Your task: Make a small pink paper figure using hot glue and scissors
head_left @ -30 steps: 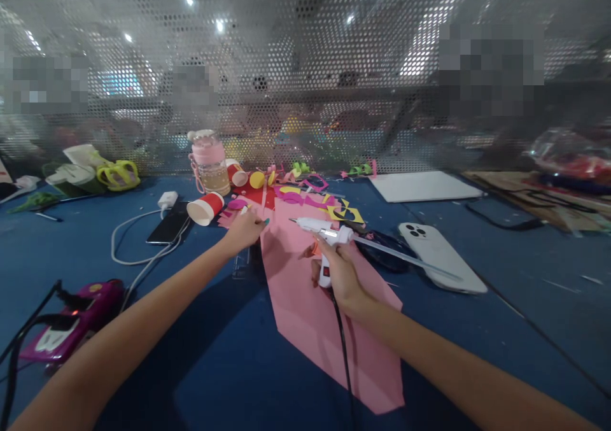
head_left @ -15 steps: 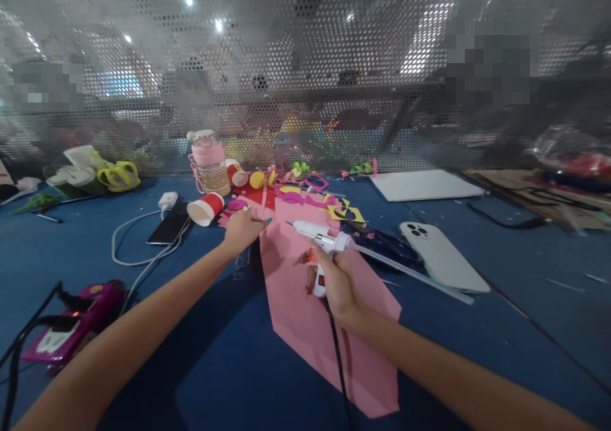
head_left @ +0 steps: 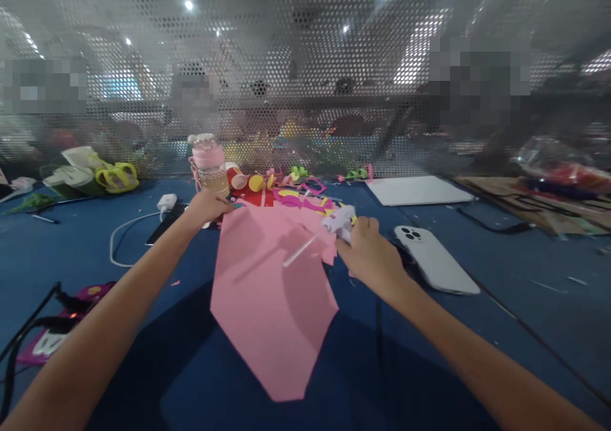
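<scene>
my left hand (head_left: 206, 208) pinches the pink paper (head_left: 272, 291) at its far-left edge over the tabletop (head_left: 534, 259), my right hand (head_left: 370, 247) wraps the glue gun (head_left: 340, 219); best keep the glue stick (head_left: 302, 251) off that paper!

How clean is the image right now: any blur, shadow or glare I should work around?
In the head view, the glue gun looks smeared; in the head view, a shadow streak and a broader shaded patch cross the pink paper; in the head view, bright lights glare through the perforated screen, and blocky pixelation hides parts of the background.
</scene>
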A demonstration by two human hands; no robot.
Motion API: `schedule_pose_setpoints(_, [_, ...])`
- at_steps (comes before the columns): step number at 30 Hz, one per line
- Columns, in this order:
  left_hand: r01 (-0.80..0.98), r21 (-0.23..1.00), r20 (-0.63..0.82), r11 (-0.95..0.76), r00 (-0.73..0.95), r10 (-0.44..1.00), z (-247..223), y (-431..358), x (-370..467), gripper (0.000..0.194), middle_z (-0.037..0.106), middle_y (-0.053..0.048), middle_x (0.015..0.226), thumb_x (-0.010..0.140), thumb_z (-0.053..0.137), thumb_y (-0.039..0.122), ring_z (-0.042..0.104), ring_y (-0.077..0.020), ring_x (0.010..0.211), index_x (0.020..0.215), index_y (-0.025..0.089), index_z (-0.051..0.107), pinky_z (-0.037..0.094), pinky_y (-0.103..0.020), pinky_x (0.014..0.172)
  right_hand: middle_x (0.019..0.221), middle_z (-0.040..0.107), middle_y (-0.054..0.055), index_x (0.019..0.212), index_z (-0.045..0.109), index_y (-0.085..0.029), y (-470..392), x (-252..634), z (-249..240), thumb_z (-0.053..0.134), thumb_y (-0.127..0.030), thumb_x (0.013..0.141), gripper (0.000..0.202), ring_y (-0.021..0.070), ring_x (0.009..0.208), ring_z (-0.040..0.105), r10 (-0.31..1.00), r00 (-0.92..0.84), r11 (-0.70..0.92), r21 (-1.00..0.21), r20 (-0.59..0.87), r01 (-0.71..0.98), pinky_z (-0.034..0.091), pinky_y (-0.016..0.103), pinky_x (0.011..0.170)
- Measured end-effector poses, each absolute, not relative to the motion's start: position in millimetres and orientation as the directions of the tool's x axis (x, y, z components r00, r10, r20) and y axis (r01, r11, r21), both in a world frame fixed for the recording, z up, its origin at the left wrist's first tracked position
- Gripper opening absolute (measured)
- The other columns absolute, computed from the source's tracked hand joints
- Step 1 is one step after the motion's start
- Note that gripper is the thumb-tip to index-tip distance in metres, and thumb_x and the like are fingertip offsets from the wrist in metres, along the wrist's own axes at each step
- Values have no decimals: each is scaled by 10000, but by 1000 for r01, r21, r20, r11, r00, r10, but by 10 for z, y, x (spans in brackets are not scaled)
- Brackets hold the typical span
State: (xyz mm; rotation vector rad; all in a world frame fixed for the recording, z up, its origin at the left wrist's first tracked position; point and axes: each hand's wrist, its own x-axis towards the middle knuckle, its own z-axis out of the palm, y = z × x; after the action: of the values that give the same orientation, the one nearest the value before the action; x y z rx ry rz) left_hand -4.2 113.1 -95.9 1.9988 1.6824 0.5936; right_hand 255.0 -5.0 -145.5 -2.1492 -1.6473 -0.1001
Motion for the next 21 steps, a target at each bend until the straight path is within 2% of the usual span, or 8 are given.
schedule_pose_setpoints(2, [860, 482, 39, -168, 170, 985, -892, 1132, -132, 160, 445, 36, 360, 593, 568, 251, 422, -93, 412, 461, 161, 579, 272, -190, 429, 941, 537, 244, 987, 531, -22, -24, 2643, -1517, 449, -200, 713, 337, 339, 741, 588, 903, 296, -283, -88, 312, 955, 439, 425, 564])
schedule_pose_setpoints(4, [882, 419, 7, -214, 232, 973, -888, 1120, -155, 195, 428, 38, 351, 597, 562, 249, 398, -81, 397, 424, 160, 558, 260, -185, 418, 928, 546, 250, 958, 568, -30, -5, 2738, -1594, 447, -176, 710, 312, 386, 810, 561, 885, 319, -345, 19, 340, 938, 429, 475, 584])
schedule_pose_setpoints(7, [861, 445, -44, -245, 295, 955, -955, 1109, -100, 203, 422, 37, 350, 601, 572, 271, 384, -75, 383, 433, 158, 568, 270, -186, 417, 947, 553, 247, 918, 604, -59, -9, 2863, -1627, 466, -160, 707, 271, 417, 875, 521, 878, 366, -403, 63, 309, 913, 406, 549, 620])
schedule_pose_setpoints(10, [808, 525, -57, -267, 347, 936, -1007, 1109, -24, 232, 434, 34, 374, 601, 590, 335, 382, -75, 387, 454, 156, 571, 277, -192, 415, 974, 521, 282, 937, 586, -22, -70, 2868, -1495, 560, -272, 692, 351, 459, 926, 471, 884, 324, -368, 73, 336, 927, 384, 600, 652])
schedule_pose_setpoints(12, [750, 586, -51, -306, 411, 910, -1013, 1111, 3, 252, 427, 37, 381, 606, 588, 348, 362, -69, 385, 447, 156, 552, 263, -195, 408, 992, 503, 287, 961, 557, -12, -113, 2780, -1349, 550, -360, 719, 424, 444, 960, 449, 873, 190, -233, 42, 449, 972, 394, 572, 682])
schedule_pose_setpoints(15, [730, 591, 18, -343, 414, 910, -1013, 1122, -12, 249, 437, 34, 388, 636, 568, 340, 367, -76, 402, 463, 160, 564, 265, -203, 428, 1075, 493, 207, 1000, 530, -92, -99, 2566, -1152, 427, -375, 810, 356, 345, 1023, 435, 774, -107, 135, 3, 624, 991, 398, 482, 791])
schedule_pose_setpoints(18, [815, 482, 173, -321, 271, 947, -1050, 1140, -67, 205, 468, 10, 405, 634, 585, 302, 438, -114, 479, 478, 170, 607, 289, -216, 484, 1040, 525, 137, 942, 539, -148, 57, 2369, -1081, 372, -302, 841, 248, 284, 1031, 440, 700, -276, 380, -17, 659, 925, 371, 437, 859])
schedule_pose_setpoints(21, [815, 472, 242, -335, 246, 939, -1107, 1138, -79, 165, 520, -8, 455, 620, 602, 233, 476, -139, 555, 465, 179, 616, 317, -223, 544, 961, 556, 123, 895, 539, -160, 284, 2238, -1139, 344, -243, 849, 217, 257, 979, 472, 683, -333, 504, -90, 650, 859, 370, 422, 865])
